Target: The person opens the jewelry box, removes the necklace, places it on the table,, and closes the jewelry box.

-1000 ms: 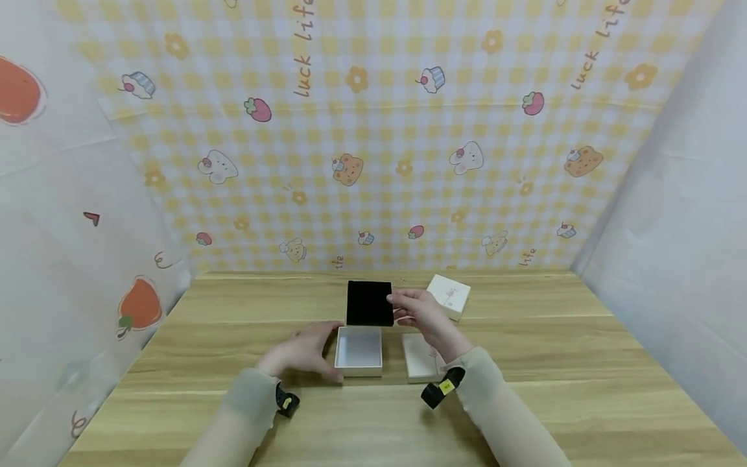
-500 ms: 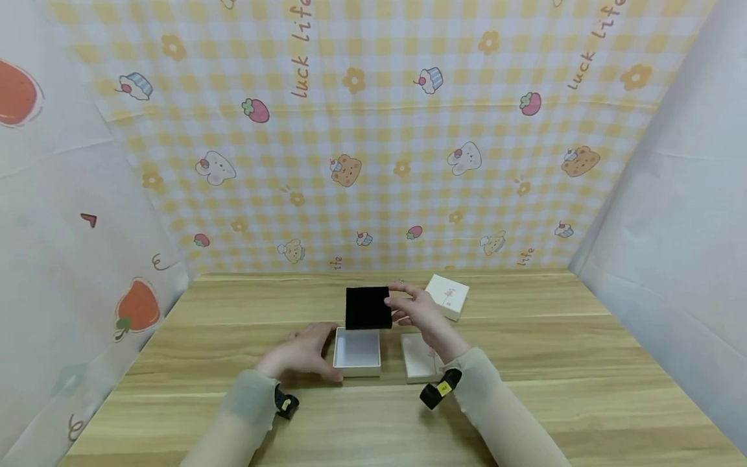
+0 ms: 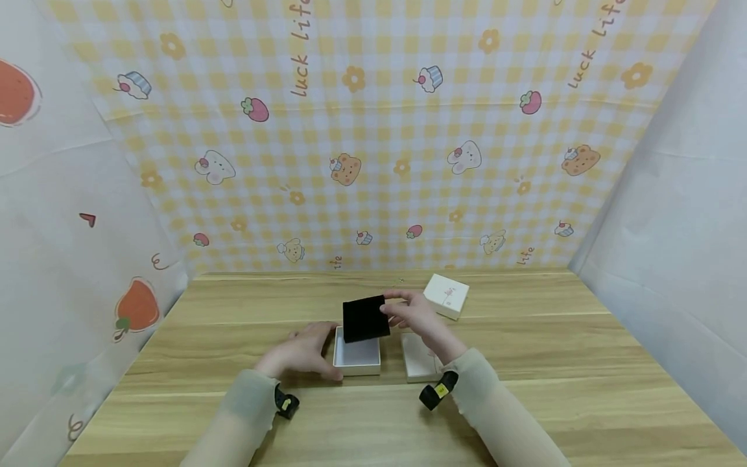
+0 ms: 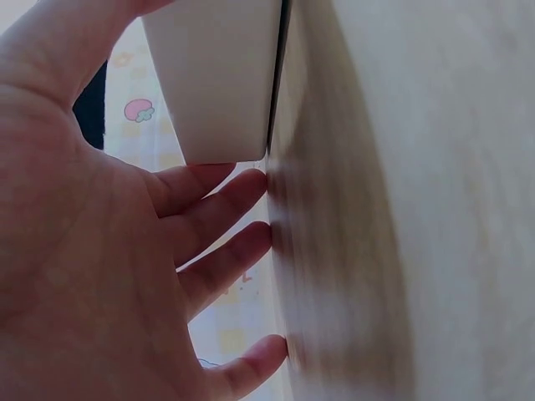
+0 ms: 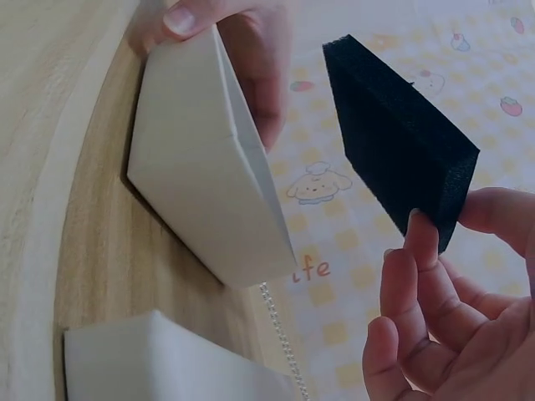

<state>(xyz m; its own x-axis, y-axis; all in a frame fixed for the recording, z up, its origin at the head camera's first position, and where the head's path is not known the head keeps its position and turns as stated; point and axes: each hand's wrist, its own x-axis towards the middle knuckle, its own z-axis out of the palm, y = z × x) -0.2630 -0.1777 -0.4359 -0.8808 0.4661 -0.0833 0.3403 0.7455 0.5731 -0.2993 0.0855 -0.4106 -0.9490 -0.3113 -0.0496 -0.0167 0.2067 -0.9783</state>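
My right hand [image 3: 411,314] pinches a black foam pad [image 3: 364,319] by its right edge, between thumb and fingertips. The pad is a thin square block, tilted above an open white box [image 3: 358,371]. In the head view it overlaps the box's back part. The right wrist view shows the black foam pad [image 5: 401,134] held apart from the white box [image 5: 192,159]. My left hand [image 3: 303,353] spans the box's left side, thumb at the near corner and index finger at the far one. Its other fingertips [image 4: 255,238] reach down to the table.
A white lid [image 3: 417,360] with a pink flower print lies right of the box, partly under my right forearm. Farther back stands a white box with a pink flower [image 3: 446,295]. A silver beaded chain [image 5: 284,342] lies behind. A patterned cloth [image 3: 373,162] hangs behind the wooden table [image 3: 233,311].
My right hand has lowered the black foam pad toward the box and tilted it, left side down. The left hand and the box have stayed in place.
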